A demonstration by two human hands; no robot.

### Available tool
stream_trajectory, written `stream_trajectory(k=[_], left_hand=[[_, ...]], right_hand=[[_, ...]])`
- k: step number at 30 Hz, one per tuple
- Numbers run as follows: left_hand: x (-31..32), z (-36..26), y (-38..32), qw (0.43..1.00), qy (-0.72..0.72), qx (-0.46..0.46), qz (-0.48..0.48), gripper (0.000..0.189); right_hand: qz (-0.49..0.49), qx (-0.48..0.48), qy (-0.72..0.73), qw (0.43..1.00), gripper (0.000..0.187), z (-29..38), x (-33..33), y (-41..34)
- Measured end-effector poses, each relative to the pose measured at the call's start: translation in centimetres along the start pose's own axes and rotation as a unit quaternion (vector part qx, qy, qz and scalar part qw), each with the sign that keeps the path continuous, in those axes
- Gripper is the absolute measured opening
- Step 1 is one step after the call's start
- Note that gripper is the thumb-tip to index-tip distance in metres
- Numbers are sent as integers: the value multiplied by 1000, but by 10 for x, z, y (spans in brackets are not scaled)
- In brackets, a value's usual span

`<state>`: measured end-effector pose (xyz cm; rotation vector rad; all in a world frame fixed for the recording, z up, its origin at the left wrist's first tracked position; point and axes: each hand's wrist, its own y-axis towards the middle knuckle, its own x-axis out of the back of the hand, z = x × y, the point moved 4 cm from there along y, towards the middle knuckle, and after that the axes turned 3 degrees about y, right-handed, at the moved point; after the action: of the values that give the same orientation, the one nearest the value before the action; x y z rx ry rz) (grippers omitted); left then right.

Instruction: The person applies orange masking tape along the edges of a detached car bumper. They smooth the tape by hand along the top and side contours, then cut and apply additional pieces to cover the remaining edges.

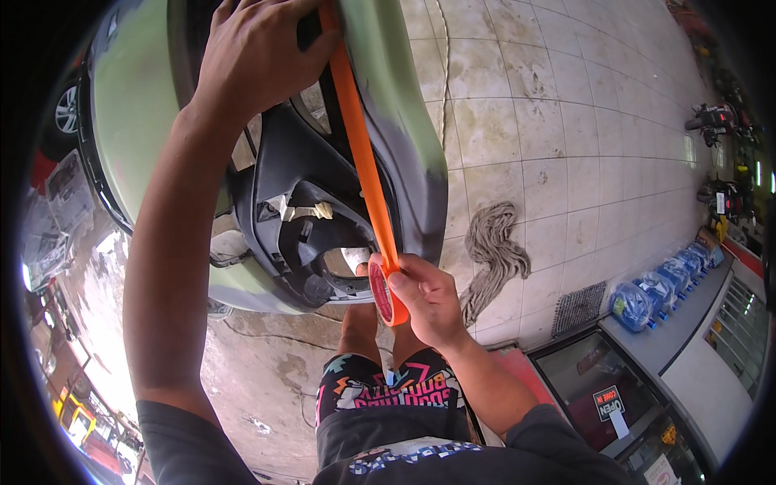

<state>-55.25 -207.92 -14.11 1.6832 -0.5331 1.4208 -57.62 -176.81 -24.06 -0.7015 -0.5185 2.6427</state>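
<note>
A car bumper (418, 157) with pale green and grey patches lies before me, its black inner side and openings facing up. My right hand (433, 297) grips a roll of orange masking tape (382, 297) near the bumper's close end, thumb on the roll's side. From it a taut orange strip (357, 127) runs away from me along the bumper's dark inner edge. At the far end my left hand (260, 57) reaches over the bumper, thumb and forefinger at the strip; its other fingertips are partly cut off by the view's top. Cream tape scraps (309, 210) cling to the black plastic.
A grey string mop head (497, 248) lies on the tiled floor (539, 133), right of the bumper. Several blue water jugs (661, 282) line a ledge beside a floor grate (579, 308). Motorcycles (721, 121) stand far right. A cable (273, 339) crosses the floor near my feet.
</note>
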Motion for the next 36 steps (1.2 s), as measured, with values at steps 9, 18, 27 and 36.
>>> stream_trajectory(k=[9, 18, 27, 36], left_hand=[[-1, 3, -1, 1000, -8, -1, 12, 66], [-5, 4, -4, 1000, -4, -17, -1, 66], [1, -15, -19, 997, 1, 37, 64, 72], [17, -36, -32, 992, -29, 59, 107, 76]], right_hand=[[17, -22, -58, 998, 32, -14, -4, 5], [-2, -32, -83, 996, 33, -18, -4, 7], [-14, -2, -43, 999, 34, -23, -2, 10], [-18, 0, -19, 1000, 31, -19, -5, 9]])
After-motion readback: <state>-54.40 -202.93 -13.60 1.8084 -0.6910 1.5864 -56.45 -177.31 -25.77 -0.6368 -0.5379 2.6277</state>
